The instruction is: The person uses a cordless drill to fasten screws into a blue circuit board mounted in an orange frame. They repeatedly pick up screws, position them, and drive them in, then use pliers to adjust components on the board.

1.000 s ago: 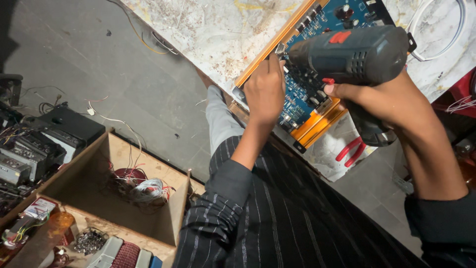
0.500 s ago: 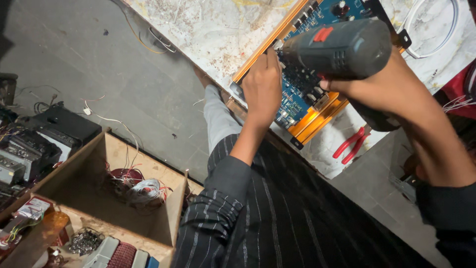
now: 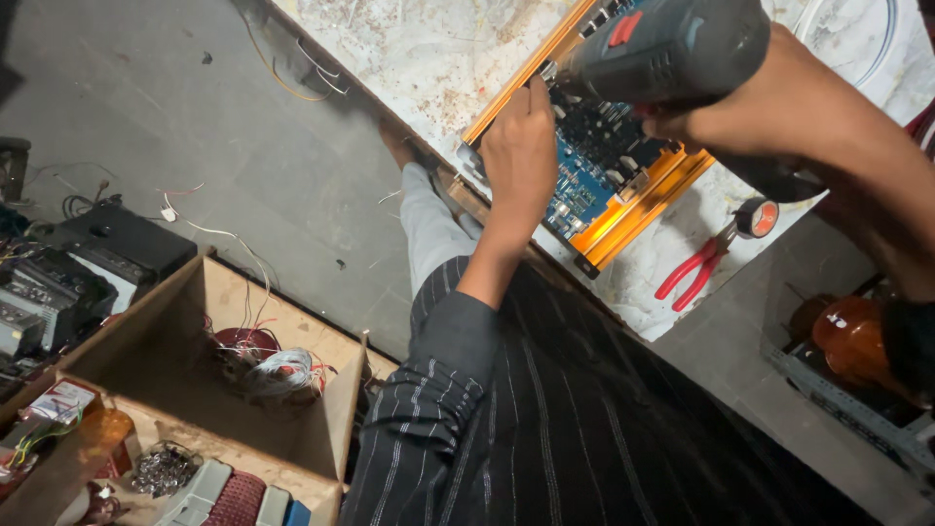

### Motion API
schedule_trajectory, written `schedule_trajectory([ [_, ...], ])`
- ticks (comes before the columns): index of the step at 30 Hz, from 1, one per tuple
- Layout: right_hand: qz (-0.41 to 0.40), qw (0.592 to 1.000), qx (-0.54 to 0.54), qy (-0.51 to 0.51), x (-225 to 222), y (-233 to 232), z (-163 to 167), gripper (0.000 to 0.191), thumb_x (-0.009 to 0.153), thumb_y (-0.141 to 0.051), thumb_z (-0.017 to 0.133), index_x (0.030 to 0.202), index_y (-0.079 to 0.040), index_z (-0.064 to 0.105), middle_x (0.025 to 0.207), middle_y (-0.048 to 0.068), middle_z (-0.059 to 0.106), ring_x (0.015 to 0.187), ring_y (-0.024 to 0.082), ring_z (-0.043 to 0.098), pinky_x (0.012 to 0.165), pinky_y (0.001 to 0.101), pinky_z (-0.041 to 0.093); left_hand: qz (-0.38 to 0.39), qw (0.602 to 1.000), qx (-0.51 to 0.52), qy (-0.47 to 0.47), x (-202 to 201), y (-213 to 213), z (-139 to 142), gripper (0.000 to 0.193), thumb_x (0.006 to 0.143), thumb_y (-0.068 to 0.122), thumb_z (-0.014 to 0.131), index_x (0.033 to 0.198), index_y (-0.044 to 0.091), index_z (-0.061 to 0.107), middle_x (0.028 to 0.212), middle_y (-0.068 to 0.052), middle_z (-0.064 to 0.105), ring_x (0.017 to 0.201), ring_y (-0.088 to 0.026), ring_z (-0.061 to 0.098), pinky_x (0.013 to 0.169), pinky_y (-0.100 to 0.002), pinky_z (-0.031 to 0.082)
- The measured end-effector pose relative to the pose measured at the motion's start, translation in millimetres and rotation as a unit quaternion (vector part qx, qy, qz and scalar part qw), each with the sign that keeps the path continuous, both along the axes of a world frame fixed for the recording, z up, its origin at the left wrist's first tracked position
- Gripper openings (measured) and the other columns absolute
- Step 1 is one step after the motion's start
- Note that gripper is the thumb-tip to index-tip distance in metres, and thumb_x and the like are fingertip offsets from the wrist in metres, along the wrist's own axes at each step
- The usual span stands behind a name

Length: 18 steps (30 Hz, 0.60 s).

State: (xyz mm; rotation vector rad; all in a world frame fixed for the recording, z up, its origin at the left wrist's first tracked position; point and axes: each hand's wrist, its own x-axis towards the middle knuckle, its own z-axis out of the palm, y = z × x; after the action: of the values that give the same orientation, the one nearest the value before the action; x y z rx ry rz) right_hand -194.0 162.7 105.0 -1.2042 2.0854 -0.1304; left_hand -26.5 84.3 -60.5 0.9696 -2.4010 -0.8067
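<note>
The dark grey cordless drill (image 3: 672, 49) is cut off by the top edge and hides much of the blue circuit board in its orange metal frame (image 3: 609, 190). The drill's tip is hidden beside the left hand (image 3: 521, 146). The right hand's (image 3: 721, 117) fingers are tucked under the drill.

Grey concrete floor (image 3: 195, 117) is filling the upper left of the frame, with loose wires (image 3: 292, 83) lying near the table edge. A stained white worktable (image 3: 429, 49) is running diagonally across the top, light falling on it while the corners are staying dim. An open cardboard box (image 3: 195, 331) is sitting lower left, black electronic units (image 3: 88, 253) stacking beside it at the left edge.
</note>
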Motion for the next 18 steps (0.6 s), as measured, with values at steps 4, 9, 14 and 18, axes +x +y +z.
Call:
schedule_trajectory([
  [4,0.027,0.999,0.017,0.025,-5,3,-5,0.038,0.076,-0.013,0.084,0.112,-0.009,0.075,0.092,0.009,0.076,0.083,0.022,0.075,0.078,0.039,0.058,-0.004,1.0,0.005,-0.014,1,2,-4,0.025,0.089,0.0,0.061,0.114,0.0,0.064,0.095,-0.014,0.067,0.087,-0.032,0.071,0.074,-0.043,0.057],
  [9,0.028,0.999,-0.006,0.025,-6,9,-8,0.046,0.075,-0.016,0.083,0.118,-0.008,0.072,0.093,0.011,0.075,0.082,0.023,0.074,0.076,0.04,0.058,-0.005,1.0,-0.005,-0.015,2,2,-2,0.025,0.088,-0.001,0.062,0.113,0.0,0.065,0.096,-0.015,0.067,0.088,-0.034,0.071,0.074,-0.043,0.057],
  [14,0.079,0.995,-0.031,0.046,-8,10,-10,0.045,0.077,-0.02,0.085,0.118,-0.008,0.072,0.093,0.012,0.074,0.082,0.026,0.072,0.077,0.042,0.057,0.001,1.0,-0.008,0.012,3,1,2,0.026,0.086,0.0,0.062,0.112,-0.001,0.065,0.095,-0.015,0.067,0.086,-0.034,0.07,0.073,-0.043,0.057],
  [18,0.083,0.995,-0.049,0.03,-10,11,-10,0.042,0.075,-0.018,0.082,0.115,-0.009,0.074,0.096,0.011,0.075,0.086,0.025,0.073,0.08,0.0413,0.058,-0.003,1.0,0.007,0.004,3,1,2,0.019,0.088,0.0,0.064,0.107,0.0,0.065,0.094,-0.015,0.067,0.087,-0.034,0.071,0.074,-0.043,0.057],
])
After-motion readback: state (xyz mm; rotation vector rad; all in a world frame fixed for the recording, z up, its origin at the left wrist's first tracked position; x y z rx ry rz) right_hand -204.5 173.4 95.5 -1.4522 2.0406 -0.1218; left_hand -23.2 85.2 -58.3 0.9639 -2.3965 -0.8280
